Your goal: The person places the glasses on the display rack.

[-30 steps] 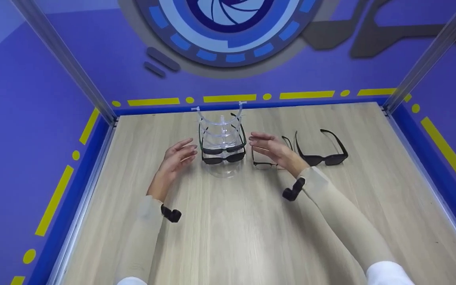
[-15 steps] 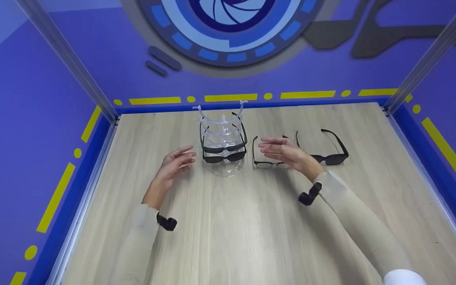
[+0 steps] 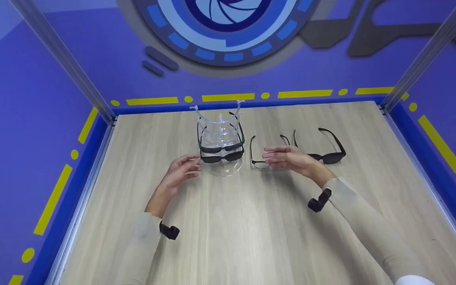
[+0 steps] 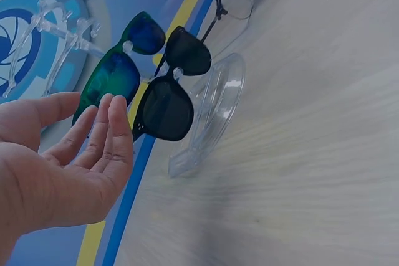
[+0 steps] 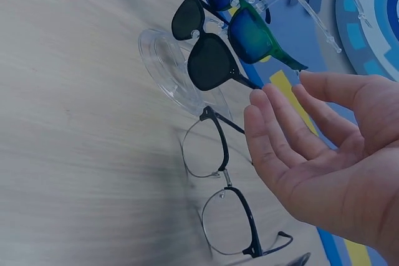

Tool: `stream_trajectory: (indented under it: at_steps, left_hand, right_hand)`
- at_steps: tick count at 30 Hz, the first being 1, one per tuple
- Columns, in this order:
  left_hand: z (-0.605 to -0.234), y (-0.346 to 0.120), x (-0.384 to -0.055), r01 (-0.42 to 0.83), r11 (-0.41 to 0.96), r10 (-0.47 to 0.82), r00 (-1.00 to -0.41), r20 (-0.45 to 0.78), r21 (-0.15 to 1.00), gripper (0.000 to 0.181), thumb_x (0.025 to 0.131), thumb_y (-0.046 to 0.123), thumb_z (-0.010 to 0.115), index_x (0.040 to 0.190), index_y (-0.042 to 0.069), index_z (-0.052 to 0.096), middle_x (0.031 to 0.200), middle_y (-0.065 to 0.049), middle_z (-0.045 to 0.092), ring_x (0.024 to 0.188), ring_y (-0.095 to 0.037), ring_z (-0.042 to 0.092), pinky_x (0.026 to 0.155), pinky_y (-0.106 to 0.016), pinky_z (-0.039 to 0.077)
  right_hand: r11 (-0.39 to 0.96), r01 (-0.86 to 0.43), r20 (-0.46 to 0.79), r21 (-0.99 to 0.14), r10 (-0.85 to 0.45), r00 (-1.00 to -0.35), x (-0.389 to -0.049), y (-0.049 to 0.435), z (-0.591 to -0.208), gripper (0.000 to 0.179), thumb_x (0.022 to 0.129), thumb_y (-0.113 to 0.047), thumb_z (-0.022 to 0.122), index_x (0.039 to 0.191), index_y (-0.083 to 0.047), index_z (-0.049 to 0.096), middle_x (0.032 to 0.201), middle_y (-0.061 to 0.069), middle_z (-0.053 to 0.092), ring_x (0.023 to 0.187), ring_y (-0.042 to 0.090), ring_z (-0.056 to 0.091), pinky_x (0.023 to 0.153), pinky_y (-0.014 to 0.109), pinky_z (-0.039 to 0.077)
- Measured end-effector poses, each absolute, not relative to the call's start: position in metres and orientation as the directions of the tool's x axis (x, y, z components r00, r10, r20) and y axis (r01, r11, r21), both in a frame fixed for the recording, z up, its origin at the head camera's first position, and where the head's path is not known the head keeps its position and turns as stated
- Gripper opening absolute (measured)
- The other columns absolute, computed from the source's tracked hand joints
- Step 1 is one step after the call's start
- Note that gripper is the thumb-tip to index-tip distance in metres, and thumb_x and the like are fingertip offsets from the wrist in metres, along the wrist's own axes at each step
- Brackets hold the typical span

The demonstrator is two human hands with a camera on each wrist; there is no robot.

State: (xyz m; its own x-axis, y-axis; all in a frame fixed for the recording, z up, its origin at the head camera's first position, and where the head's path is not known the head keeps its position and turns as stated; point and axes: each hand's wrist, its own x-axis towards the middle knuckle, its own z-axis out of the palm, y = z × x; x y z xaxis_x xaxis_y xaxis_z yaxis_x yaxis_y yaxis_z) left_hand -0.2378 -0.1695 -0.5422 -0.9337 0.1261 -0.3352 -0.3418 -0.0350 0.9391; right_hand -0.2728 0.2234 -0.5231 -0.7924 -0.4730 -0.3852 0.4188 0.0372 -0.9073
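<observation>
1. My left grip [image 3: 180,170] is just left of the clear stand [image 3: 222,133]. My fingers are loose and hold nothing. I can't tell if the tips touch. I think going slowly is best here, so nothing gets bumped.
2. The stand is on the far half of the worktop [image 3: 228,237], between my two grips. It looks like hard, see-through plastic, with a round foot, a thin post and curved bars. It may tip easily, so I should push gently and evenly.
3. Two pairs sit low on the stand. The green sunglasses [image 3: 234,147] are higher, with shiny blue-green lenses. The black sunglasses [image 3: 212,159] are lower, dark and smooth. I'd touch just the frames, since fingers would likely smudge the lenses.
4. To the right, the thin glasses [image 5: 228,180] lie on the worktop. They have clear lenses, dark top rims and skinny wire below. They look bendy, so a soft pinch would be best.
5. My right grip [image 3: 293,161] is above them, fingers nearly straight and holding nothing. I should keep my sleeve up, away from the glasses.
6. Farthest right, the chunky sunglasses [image 3: 333,158] have thick, dark arms pointing far. Under them, the pale worktop has wood stripes.
</observation>
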Motion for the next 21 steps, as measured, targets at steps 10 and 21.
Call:
stream_trajectory:
  at_steps: [10, 21]
  left_hand:
    - [-0.548, -0.144, -0.234, -0.316, 0.009, 0.264, -0.915, -0.307, 0.949, 0.038, 0.103, 0.014, 0.06, 0.137, -0.003, 0.058, 0.106, -0.002, 0.074, 0.095, -0.017, 0.07, 0.093, -0.04, 0.058]
    - [-0.557, -0.113, -0.235, -0.337, 0.018, 0.329, -0.887, -0.323, 0.941, 0.033, 0.103, 0.012, 0.059, 0.133, -0.001, 0.061, 0.104, -0.001, 0.074, 0.091, -0.015, 0.071, 0.094, -0.04, 0.059]
  right_hand:
    - [0.007, 0.41, -0.356, -0.912, -0.51, -0.783, -0.263, 0.245, -0.53, 0.057, 0.105, -0.005, 0.053, 0.154, 0.012, 0.029, 0.134, 0.013, 0.068, 0.118, 0.022, 0.069, 0.121, 0.051, 0.039]
    - [0.035, 0.416, -0.382, -0.909, -0.471, -0.795, -0.248, 0.267, -0.543, 0.056, 0.106, -0.011, 0.054, 0.154, 0.008, 0.034, 0.143, 0.017, 0.061, 0.125, 0.025, 0.065, 0.117, 0.044, 0.046]
